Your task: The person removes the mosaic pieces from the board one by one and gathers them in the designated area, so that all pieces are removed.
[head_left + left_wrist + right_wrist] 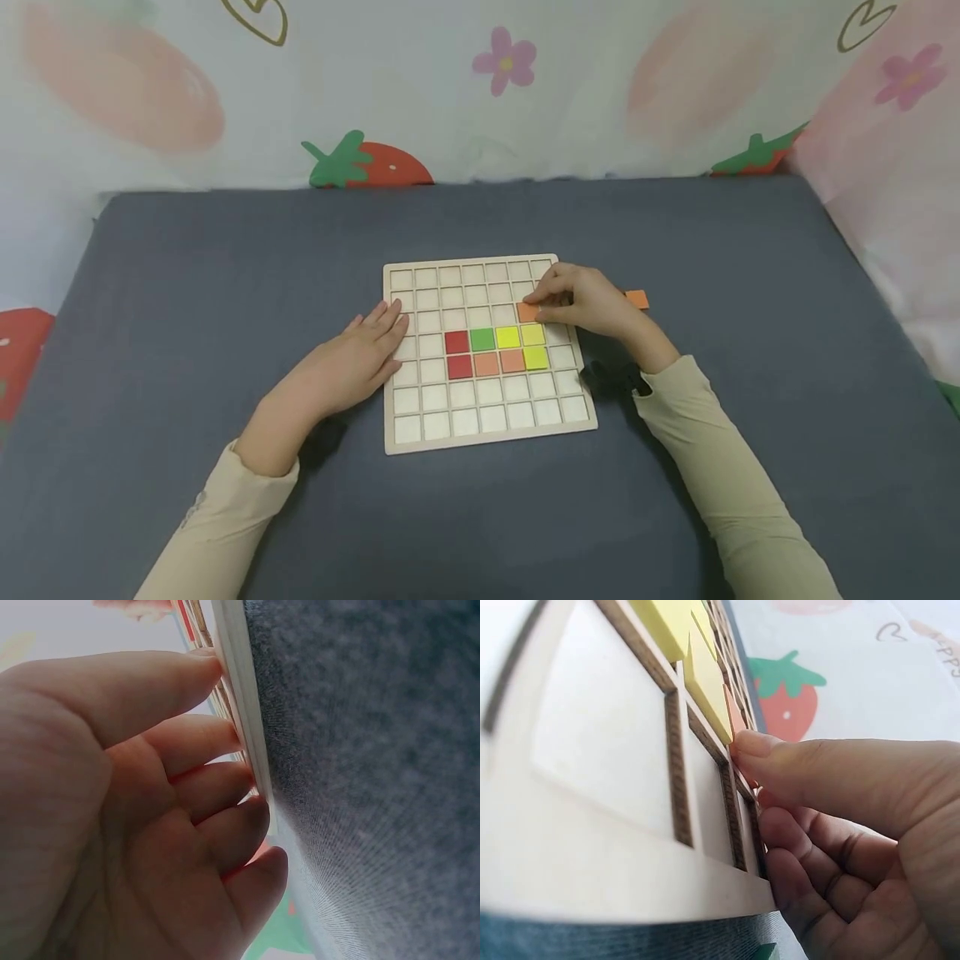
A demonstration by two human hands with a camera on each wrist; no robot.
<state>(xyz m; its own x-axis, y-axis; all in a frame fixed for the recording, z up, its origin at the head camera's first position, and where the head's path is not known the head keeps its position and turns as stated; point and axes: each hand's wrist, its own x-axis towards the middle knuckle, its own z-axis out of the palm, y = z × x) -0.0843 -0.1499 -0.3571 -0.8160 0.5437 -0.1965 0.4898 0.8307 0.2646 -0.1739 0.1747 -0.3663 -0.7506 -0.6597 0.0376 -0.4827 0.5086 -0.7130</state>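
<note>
A pale wooden grid board [491, 442] lies on the table. My left hand [348, 367] rests on its left edge with fingers extended; in the left wrist view the fingertips [247, 780] touch the frame. With thumb and fingers my right hand [588, 300] pinches an orange square tile [528, 312] at a cell in the upper right part of the grid. Just below this tile, yellow tiles [532, 335] fill neighbouring cells. Beside them sit a green tile [482, 339], red tiles [457, 342] and salmon tiles [486, 364], forming two rows.
Another orange tile [637, 299] lies on the table right of the board, partly behind my right hand. The dark grey tabletop [187, 275] reaches back to a curtain [570, 125] printed with strawberries and flowers.
</note>
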